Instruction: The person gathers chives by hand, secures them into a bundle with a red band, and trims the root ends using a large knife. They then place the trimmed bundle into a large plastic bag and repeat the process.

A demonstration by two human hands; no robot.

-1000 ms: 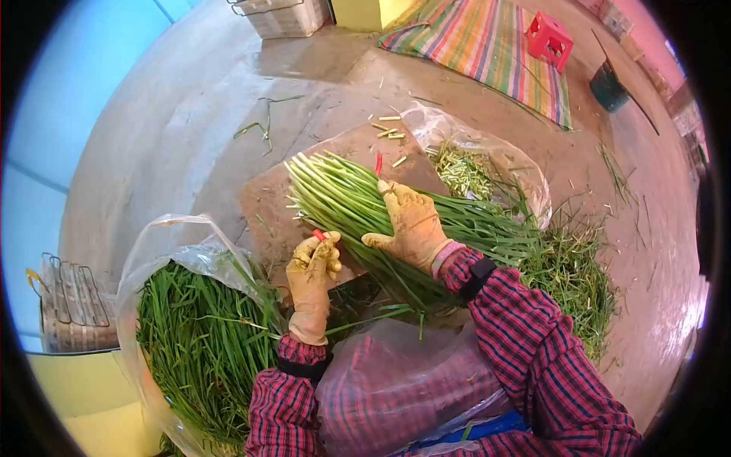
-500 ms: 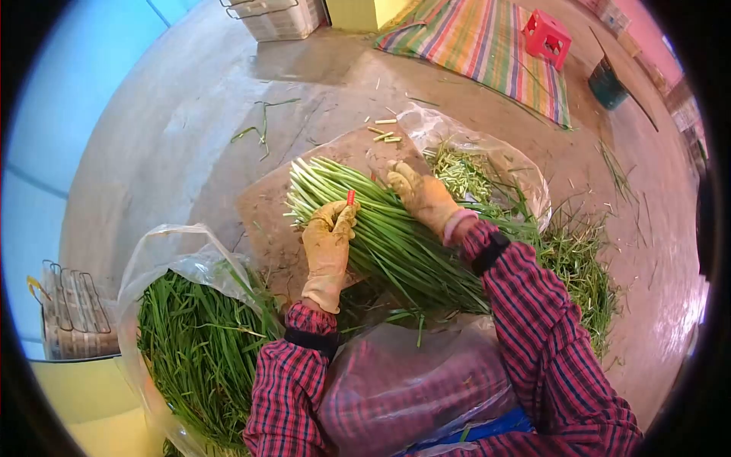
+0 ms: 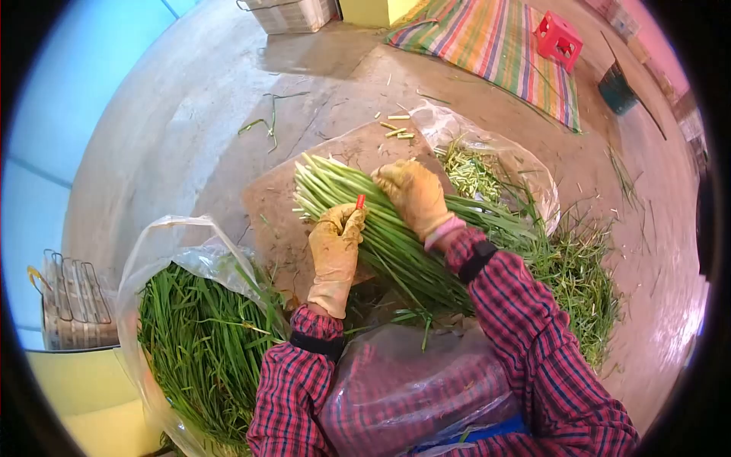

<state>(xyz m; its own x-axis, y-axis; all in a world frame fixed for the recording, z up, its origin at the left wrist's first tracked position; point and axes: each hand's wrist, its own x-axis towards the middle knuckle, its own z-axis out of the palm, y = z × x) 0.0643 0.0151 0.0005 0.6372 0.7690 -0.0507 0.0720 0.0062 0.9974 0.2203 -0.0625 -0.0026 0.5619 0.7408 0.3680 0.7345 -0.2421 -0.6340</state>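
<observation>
A thick bunch of green stalks (image 3: 403, 255) with pale ends at the upper left lies across a brown board (image 3: 278, 202). My left hand (image 3: 335, 240), in a stained yellowish glove, is closed at the bunch's lower left side, with a small red piece (image 3: 360, 202) between thumb and finger. My right hand (image 3: 413, 194), gloved too, rests on top of the bunch with its fingers curled around the upper side of the stalks. Several short cut stalk pieces (image 3: 396, 131) lie at the board's top edge.
On the left, a clear bag (image 3: 137, 286) holds long green leaves. Another plastic bag (image 3: 533, 164) at the right holds cut bits, beside loose trimmings (image 3: 582, 282). Farther off are a striped mat (image 3: 487, 53), a pink stool (image 3: 560, 39), a dark green bin (image 3: 615, 90) and a crate (image 3: 289, 15).
My right hand has shifted left along the bunch, its fingers now curled over the stalks. My left hand still holds the red piece. The whole view has shifted slightly.
</observation>
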